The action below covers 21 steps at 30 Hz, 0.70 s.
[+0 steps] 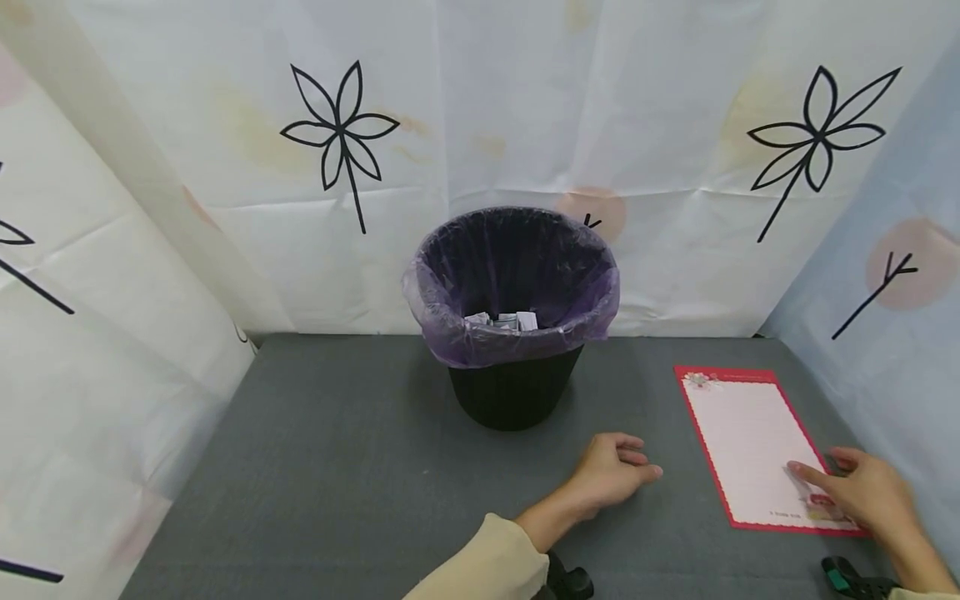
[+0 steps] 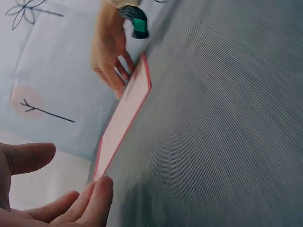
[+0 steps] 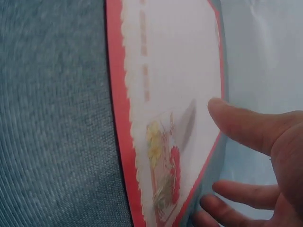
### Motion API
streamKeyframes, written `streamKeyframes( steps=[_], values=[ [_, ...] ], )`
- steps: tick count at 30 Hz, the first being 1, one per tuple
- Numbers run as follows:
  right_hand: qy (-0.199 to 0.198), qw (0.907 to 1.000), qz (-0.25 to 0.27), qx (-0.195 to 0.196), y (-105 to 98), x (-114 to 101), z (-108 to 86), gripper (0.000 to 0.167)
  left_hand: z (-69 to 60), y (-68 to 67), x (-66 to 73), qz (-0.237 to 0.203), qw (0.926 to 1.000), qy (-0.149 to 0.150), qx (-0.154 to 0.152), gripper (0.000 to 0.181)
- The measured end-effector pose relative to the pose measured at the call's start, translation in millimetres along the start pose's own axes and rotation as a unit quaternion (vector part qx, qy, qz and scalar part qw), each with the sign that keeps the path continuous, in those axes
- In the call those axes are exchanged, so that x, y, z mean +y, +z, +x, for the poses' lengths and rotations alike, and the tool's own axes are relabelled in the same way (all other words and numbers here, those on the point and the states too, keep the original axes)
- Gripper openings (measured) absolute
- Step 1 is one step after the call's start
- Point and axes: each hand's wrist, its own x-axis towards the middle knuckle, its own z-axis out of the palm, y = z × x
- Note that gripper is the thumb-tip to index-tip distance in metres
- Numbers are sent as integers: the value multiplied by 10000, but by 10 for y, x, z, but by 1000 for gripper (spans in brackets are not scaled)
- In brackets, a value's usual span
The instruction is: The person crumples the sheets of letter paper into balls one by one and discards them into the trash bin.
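Note:
A stationery pad or sheet [image 1: 757,442] with a red border and a white middle lies flat on the right of the grey table. My right hand [image 1: 870,492] is over its near right corner, thumb spread from the other fingers. In the right wrist view the thumb [image 3: 246,127] and fingers hold nothing; whether the fingertips touch the sheet's edge, I cannot tell. My left hand [image 1: 611,471] hovers left of the sheet, fingers loosely bent. The left wrist view shows its thumb [image 2: 31,158] apart from the fingers, with nothing between.
A black bin [image 1: 517,392] lined with a purple translucent bag [image 1: 517,346] stands at the table's back middle. Several small whitish pieces [image 1: 506,321] lie inside it. Patterned cloth walls [image 1: 480,125] enclose the grey table [image 1: 315,467] at the back and sides.

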Motion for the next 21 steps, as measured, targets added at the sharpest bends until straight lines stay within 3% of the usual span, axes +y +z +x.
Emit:
streamKeyframes(
  steps=[4,8,11,14,21],
  values=[
    [20,9991,-382,-166,-3,-15,15,102,113,178,-8,-896,9951,-428,16,38],
    [-81,9987,-490,-118,29,-47,23,103,210,302,-51,-1764,9822,-640,23,43],
    [122,9992,-346,-182,49,-77,17,105,248,373,-67,-2185,9731,-732,2,46],
    [253,9988,-169,-388,64,-114,2,106,254,423,-57,-2355,9685,-811,-9,48],
    [222,9971,133,-722,135,-234,-50,98,238,476,-7,-2392,9674,-825,130,48]
  ],
)
